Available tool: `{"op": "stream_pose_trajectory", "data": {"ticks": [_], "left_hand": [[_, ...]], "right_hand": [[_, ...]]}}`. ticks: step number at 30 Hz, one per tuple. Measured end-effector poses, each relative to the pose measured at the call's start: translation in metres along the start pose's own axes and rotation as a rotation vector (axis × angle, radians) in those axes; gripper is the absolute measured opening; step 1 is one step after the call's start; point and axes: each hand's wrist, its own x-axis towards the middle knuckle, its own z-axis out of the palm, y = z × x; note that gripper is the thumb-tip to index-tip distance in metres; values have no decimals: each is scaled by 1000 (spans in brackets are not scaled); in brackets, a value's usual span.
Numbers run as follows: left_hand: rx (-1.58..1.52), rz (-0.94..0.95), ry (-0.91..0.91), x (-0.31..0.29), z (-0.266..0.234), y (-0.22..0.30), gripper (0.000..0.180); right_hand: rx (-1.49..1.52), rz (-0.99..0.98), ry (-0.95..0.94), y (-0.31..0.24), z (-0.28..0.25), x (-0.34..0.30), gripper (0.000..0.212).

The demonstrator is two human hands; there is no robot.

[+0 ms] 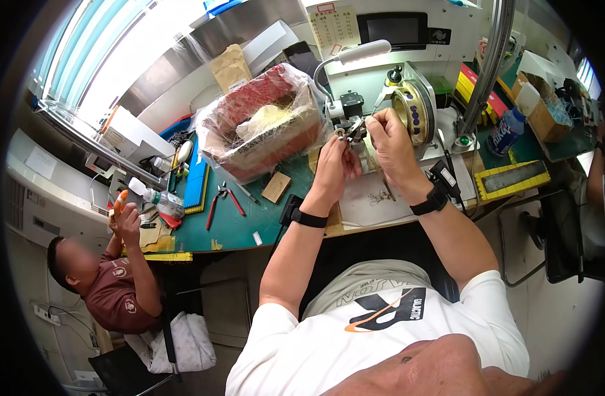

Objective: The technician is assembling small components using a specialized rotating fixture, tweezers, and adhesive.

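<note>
So from my feed: both hands are up at the small black clamp fixture (350, 121) on the front of the white bench machine (408, 59). The left hand (337, 164) has its fingers pinched around a small metal part (348, 135) right at the fixture; it's too tiny for me to say what it is. The right hand (389, 142) is curled in just beside it, fingers bent toward the same spot, but I can't tell if it's actually gripping anything. One black wristband on each wrist, so two.

Counting the rest: one gold-coloured round spool (413, 107), one white gooseneck lamp (355, 54), one red box wrapped in clear plastic (263, 122), one pair of red-handled pliers (221, 201), two plastic bottles, one far left (156, 197) and one far right (506, 132).

The worktop (240, 221) is green-topped with a pale edge, cluttered. Bright window upper left. A second person (114, 284) in a maroon shirt sits low at left.
</note>
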Motion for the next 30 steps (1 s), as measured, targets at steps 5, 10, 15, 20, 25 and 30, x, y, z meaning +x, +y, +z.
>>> {"op": "stream_pose_trajectory", "data": {"ticks": [5,10,15,20,25,30], "left_hand": [[-51,41,-21,0,1,6,33],[-55,-5,10,0,1,7,36],[-186,-87,-96,-5,-2,10,20],[-258,21,-170,2,-15,0,20],[-176,20,-94,3,-6,2,13],[-114,10,-77,-1,-7,3,15]], "right_hand": [[29,14,-21,-2,1,0,17],[2,-6,-17,0,1,0,17],[7,-18,-6,0,1,0,16],[1,-1,-21,-2,5,-1,17],[-23,34,19,3,5,-9,22],[-49,1,-174,-34,-14,-56,24]]}}
